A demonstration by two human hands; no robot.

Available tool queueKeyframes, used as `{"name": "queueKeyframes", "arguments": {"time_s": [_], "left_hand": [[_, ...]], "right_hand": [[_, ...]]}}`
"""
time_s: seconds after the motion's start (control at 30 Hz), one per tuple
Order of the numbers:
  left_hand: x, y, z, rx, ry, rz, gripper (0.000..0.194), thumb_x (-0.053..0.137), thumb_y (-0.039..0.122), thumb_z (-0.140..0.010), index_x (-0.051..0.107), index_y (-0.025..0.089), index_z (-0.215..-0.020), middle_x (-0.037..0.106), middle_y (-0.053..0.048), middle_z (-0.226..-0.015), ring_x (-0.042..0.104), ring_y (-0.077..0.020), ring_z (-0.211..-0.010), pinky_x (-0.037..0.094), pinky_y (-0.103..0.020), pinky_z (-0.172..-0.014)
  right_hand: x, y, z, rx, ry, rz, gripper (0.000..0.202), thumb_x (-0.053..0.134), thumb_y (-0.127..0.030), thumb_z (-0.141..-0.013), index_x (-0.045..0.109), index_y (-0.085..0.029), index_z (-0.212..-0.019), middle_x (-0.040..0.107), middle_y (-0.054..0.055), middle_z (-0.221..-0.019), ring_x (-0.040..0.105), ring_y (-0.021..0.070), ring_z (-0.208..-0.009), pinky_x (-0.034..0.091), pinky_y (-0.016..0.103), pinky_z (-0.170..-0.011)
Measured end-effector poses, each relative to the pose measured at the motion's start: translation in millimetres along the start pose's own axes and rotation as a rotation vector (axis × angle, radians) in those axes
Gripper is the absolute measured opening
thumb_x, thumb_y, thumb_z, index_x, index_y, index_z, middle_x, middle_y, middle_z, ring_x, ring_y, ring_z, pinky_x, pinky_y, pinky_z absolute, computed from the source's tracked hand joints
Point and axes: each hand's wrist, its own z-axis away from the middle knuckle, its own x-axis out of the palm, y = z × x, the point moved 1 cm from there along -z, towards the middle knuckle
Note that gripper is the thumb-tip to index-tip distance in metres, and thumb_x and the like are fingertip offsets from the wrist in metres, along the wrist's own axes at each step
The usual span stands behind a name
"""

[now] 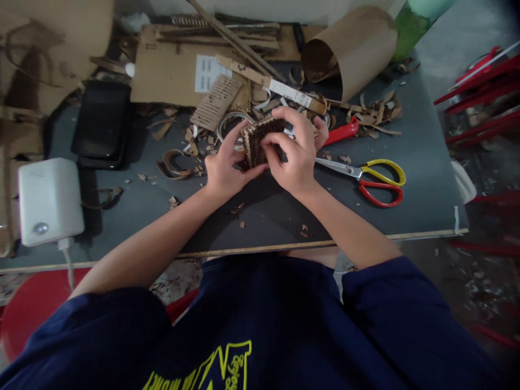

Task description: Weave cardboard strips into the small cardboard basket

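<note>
A small box-like piece of layered brown cardboard (254, 142) is held up over the dark table. My left hand (225, 167) grips its left side, with the thumb along the bottom edge. My right hand (296, 154) is at its right, with thumb and index finger pinched together at the open face; whether something small is between those fingertips is too small to tell. Just behind the hands lie a roll of tape (222, 129) and a notched cardboard strip (216, 103). Scissors (361, 172) with one yellow and one red handle lie right of my right hand.
A white power bank (51, 201) with a cable and a black case (101, 122) are at the left. Behind are flat cardboard (162, 76), a rolled cardboard tube (361, 51) and a green bottle (414, 27). A red-handled cutter (343, 131) lies among scraps at the right.
</note>
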Motion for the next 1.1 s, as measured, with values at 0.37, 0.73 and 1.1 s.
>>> {"name": "queueKeyframes", "arguments": {"time_s": [0.37, 0.73, 1.1], "left_hand": [[2.9, -3.1, 2.6, 0.0, 0.068, 0.002, 0.098, 0.076, 0.059, -0.075, 0.032, 0.02, -0.154, 0.076, 0.002, -0.077, 0.069, -0.0156, -0.062, 0.054, -0.022, -0.057], [-2.5, 4.9, 0.0, 0.013, 0.007, 0.043, 0.094, 0.078, 0.058, -0.073, 0.036, 0.021, -0.15, 0.074, -0.001, -0.077, 0.069, -0.0162, -0.061, 0.05, -0.021, -0.052], [1.5, -2.5, -0.5, 0.003, -0.007, 0.057, 0.095, 0.079, 0.056, -0.072, 0.037, 0.022, -0.15, 0.074, 0.0, -0.076, 0.069, -0.0163, -0.06, 0.055, -0.023, -0.057]], "right_hand": [[5.7, 1.6, 2.6, 0.029, 0.082, -0.054, 0.027, 0.049, -0.039, -0.1, 0.074, -0.028, -0.099, 0.07, 0.007, -0.122, 0.062, 0.0275, -0.124, 0.029, 0.059, -0.118], [5.4, 2.2, 1.9, 0.003, 0.063, -0.016, 0.025, 0.049, -0.036, -0.1, 0.073, -0.029, -0.098, 0.068, 0.006, -0.126, 0.063, 0.0255, -0.121, 0.03, 0.058, -0.117], [6.6, 4.2, 1.6, -0.011, -0.01, 0.012, 0.025, 0.047, -0.031, -0.099, 0.072, -0.028, -0.094, 0.065, 0.006, -0.131, 0.058, 0.0265, -0.129, 0.028, 0.057, -0.118]]}}
